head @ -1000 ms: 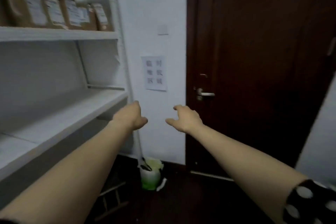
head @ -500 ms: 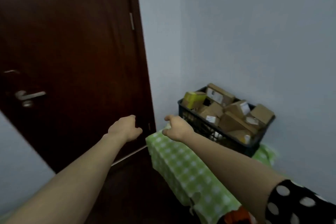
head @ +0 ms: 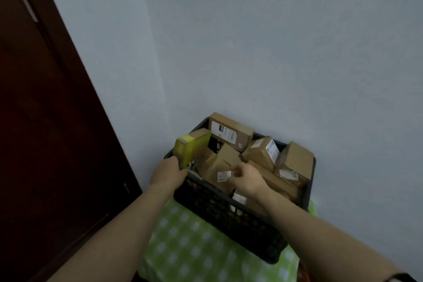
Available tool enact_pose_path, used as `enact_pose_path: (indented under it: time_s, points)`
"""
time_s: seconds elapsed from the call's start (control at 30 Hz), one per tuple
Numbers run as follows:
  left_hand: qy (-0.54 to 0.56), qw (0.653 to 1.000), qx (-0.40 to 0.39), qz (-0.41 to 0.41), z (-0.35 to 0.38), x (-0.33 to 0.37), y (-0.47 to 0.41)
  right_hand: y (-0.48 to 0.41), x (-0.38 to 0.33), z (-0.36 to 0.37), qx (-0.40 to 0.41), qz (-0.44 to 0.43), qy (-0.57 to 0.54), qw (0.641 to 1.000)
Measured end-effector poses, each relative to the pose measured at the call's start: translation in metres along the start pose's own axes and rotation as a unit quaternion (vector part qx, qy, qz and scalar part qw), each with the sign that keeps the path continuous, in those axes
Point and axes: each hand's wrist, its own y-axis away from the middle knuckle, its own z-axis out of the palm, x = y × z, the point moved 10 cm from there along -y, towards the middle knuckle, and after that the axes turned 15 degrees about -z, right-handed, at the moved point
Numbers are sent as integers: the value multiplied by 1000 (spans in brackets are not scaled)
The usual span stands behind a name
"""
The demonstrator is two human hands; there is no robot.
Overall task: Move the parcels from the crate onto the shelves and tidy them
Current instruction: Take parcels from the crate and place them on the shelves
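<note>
The person is wearing a dark fabric sleeve (head: pixel 405 279) on the right arm — only its hem is peeking in at five o'clock. The right forearm (head: pixel 320 231), right hand (head: pixel 248 177), left hand (head: pixel 168 173) and left forearm (head: pixel 119 231) are all showing bare.

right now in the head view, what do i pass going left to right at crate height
dark door → left hand → yellow-green parcel → right hand → rightmost brown parcel
</note>
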Motion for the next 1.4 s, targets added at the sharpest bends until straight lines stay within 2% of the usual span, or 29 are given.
enact_pose_path:
  time_s: [0.17, 0.33, 0.5, 0.63, 0.7, 0.77, 0.87, 0.93, 1.0, 1.13, 1.2, 1.3, 1.4]
  points:
    - [55, 998, 13, -42, 5, 22, -110, -80, 23, 9, 0, 19, -44, 999]
    - [16, 998, 10, -64, 33, 32, -169, -112, 65, 21, -9, 58, -70, 996]
    - [20, 999, 31, -39, 32, 36, -175, -120, 82, 22, -21, 72, -113, 991]
    - [22, 997, 71, 13, -2, 53, -133, -115, 73, 13, -7, 93, -198, 976]
    - [24, 993, 101, 54, -25, 61, -99, -112, 62, 5, 32, 106, -298, 948]
    - [18, 986, 140, 89, -49, 64, -58, -105, 46, 0, 60, 127, -437, 888]
    - [25, 975, 180, 128, -71, 59, 7, -94, 26, -2, 66, 154, -590, 790]
    - [31, 967, 201, 152, -80, 49, 45, -85, 12, 1, 63, 162, -663, 728]
    - [18, 962, 222, 157, -87, 34, 76, -74, -4, 4, 55, 157, -692, 702]
    - [71, 960, 263, 60, -112, -21, 128, -54, -58, 16, -21, 103, -695, 711]
    - [198, 943, 267, -32, -128, -61, 149, -43, -90, 19, -57, 62, -703, 706]
    - [422, 854, 266, -147, -153, -113, 183, -24, -134, 22, -85, 4, -692, 717]
    - [500, 796, 236, -245, -164, -149, 210, -1, -176, 27, -116, -42, -665, 737]
